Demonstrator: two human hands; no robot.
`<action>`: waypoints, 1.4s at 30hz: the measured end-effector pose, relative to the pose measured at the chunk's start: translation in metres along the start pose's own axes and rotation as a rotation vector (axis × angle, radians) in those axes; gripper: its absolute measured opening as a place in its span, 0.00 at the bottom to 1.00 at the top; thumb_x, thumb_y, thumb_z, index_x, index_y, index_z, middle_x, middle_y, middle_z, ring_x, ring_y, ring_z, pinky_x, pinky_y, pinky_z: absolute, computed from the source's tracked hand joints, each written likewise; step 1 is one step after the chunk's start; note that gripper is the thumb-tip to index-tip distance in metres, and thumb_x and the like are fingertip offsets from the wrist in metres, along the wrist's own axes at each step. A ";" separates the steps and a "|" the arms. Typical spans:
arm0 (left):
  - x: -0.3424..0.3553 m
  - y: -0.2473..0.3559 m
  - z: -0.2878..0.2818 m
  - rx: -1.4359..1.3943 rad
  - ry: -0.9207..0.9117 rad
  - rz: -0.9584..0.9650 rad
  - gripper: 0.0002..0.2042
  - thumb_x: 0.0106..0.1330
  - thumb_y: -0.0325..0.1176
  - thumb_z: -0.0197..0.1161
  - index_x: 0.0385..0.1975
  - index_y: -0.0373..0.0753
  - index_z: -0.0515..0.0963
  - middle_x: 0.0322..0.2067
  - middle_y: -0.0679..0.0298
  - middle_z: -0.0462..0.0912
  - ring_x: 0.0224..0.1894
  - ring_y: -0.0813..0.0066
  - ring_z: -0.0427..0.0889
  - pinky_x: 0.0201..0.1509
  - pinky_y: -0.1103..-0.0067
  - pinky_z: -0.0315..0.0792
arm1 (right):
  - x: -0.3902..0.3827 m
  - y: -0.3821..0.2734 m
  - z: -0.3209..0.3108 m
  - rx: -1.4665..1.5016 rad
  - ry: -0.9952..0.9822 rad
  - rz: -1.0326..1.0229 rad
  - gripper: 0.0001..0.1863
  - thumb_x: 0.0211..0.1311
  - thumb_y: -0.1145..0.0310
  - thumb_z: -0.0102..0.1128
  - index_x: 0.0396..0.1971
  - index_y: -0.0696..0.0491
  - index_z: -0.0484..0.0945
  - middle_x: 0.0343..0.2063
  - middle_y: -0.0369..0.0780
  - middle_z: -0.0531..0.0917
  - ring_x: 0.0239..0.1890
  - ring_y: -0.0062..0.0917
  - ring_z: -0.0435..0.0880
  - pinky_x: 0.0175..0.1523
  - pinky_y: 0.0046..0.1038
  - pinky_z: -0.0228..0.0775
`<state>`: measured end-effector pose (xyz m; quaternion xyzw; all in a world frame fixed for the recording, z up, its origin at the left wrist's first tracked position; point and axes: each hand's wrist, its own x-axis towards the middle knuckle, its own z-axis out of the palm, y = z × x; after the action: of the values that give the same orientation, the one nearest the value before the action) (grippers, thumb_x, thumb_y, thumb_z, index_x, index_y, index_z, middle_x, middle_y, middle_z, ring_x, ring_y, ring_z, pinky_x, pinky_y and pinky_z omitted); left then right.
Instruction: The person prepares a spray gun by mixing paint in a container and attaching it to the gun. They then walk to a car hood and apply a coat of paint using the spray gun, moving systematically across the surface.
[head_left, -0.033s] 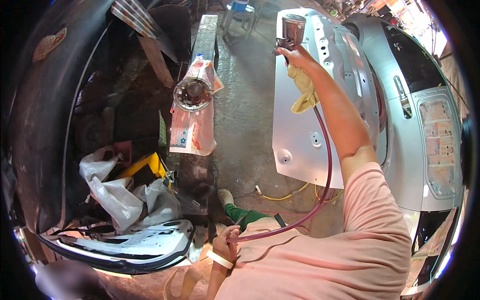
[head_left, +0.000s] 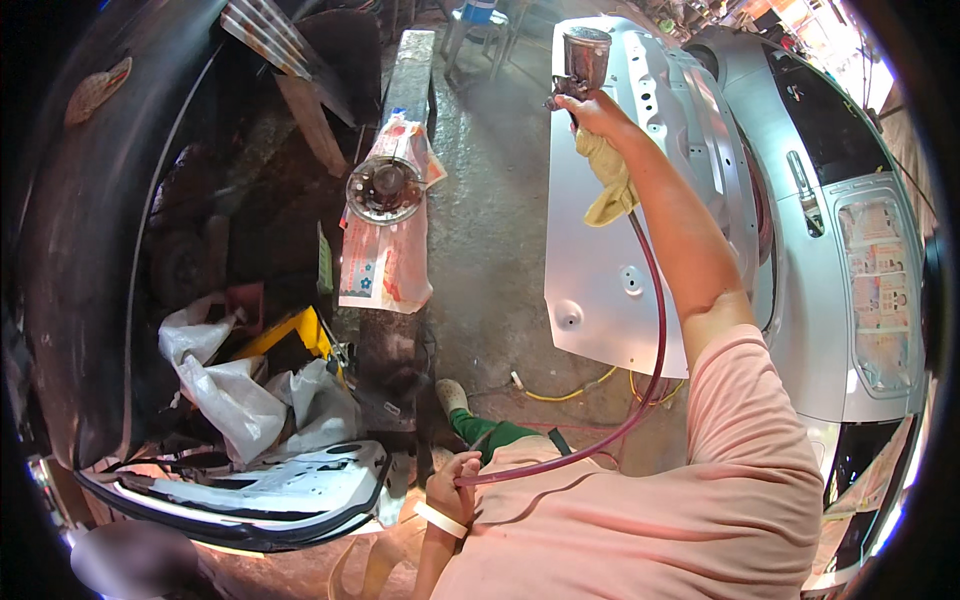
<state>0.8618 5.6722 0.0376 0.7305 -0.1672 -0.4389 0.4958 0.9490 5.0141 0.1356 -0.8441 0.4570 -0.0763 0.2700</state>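
Silver panel (head_left: 590,260): is extending ahead of the person; the silver car (head_left: 835,270) is standing just to its right.
Right hand (head_left: 594,112): is gripping 1 spray gun (head_left: 586,62); fingers are curling around its handle, the tips partly hidden.
Spray gun: is showing against the silver panel's far end, its cup pointing upward.
Yellow cloth (head_left: 608,182): is hanging below the right hand, in front of the silver panel.
Left hand (head_left: 452,484): is holding the red hose (head_left: 661,330), nearer the person than the silver panel; fingers are closing around it.
Red hose: is curving past the silver panel's near edge.
Paper-covered beam (head_left: 385,262): is running left of the silver panel, well apart; 1 round container (head_left: 387,190) is resting on it.
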 end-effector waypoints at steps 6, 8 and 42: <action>0.015 0.038 0.002 0.061 -0.076 0.108 0.12 0.74 0.40 0.62 0.41 0.37 0.85 0.21 0.63 0.82 0.25 0.81 0.79 0.29 0.79 0.73 | 0.021 0.081 -0.074 -0.126 0.144 -0.073 0.20 0.66 0.50 0.65 0.44 0.51 0.85 0.24 0.33 0.81 0.24 0.19 0.76 0.30 0.29 0.69; 0.020 0.037 0.007 0.063 -0.108 0.060 0.13 0.74 0.41 0.63 0.41 0.38 0.86 0.22 0.60 0.84 0.25 0.79 0.82 0.31 0.78 0.75 | 0.021 0.094 -0.114 -0.231 0.179 0.069 0.19 0.65 0.50 0.66 0.44 0.50 0.86 0.27 0.34 0.84 0.27 0.20 0.78 0.33 0.29 0.70; 0.065 0.068 0.011 0.136 -0.192 0.127 0.07 0.71 0.37 0.64 0.42 0.44 0.85 0.31 0.53 0.87 0.33 0.55 0.88 0.34 0.71 0.78 | 0.138 0.142 -0.154 -0.329 0.295 0.101 0.22 0.64 0.48 0.67 0.48 0.50 0.87 0.36 0.38 0.87 0.36 0.25 0.82 0.43 0.31 0.73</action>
<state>0.9016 5.5911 0.0646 0.7050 -0.2893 -0.4621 0.4536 0.8661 4.7802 0.1742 -0.8325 0.5395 -0.1095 0.0623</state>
